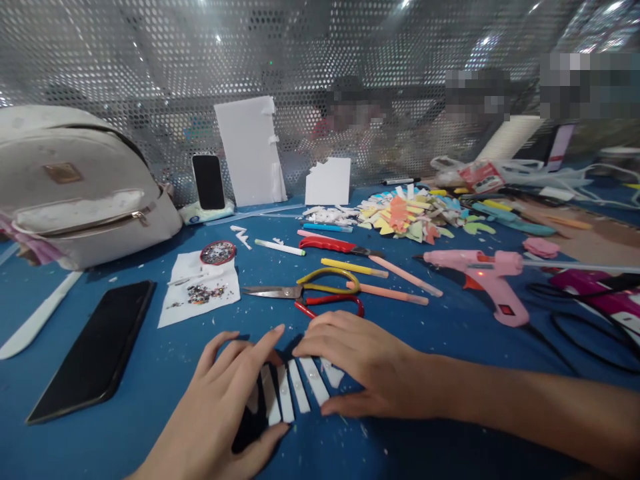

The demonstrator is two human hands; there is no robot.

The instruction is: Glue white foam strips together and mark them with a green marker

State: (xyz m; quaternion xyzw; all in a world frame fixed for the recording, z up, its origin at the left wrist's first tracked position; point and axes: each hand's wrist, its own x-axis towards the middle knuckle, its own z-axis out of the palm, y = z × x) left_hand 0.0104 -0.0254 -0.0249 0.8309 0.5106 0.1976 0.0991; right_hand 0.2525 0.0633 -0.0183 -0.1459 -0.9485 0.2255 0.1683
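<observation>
Several narrow white strips (299,387) lie side by side in a fanned row on the blue table, with small clear blobs on some. My left hand (233,383) arches over the row's left end, thumb and fingers apart. From the other side my right hand (370,363) covers the right end, its fingers over the strips' far ends and its thumb apart near a near end. A white piece (332,373) shows partly under the right palm. Just beyond the hands lie scissors (280,292) with one yellow and one red handle.
Felt pens (354,268), red-handled pliers (327,245) and a pink glue gun (487,263) with a cord lie beyond. Paper (173,300) with sequins, a phone (95,353) and a backpack (85,187) are left. Colourful scraps (410,213) are piled before a perforated metal screen (300,60).
</observation>
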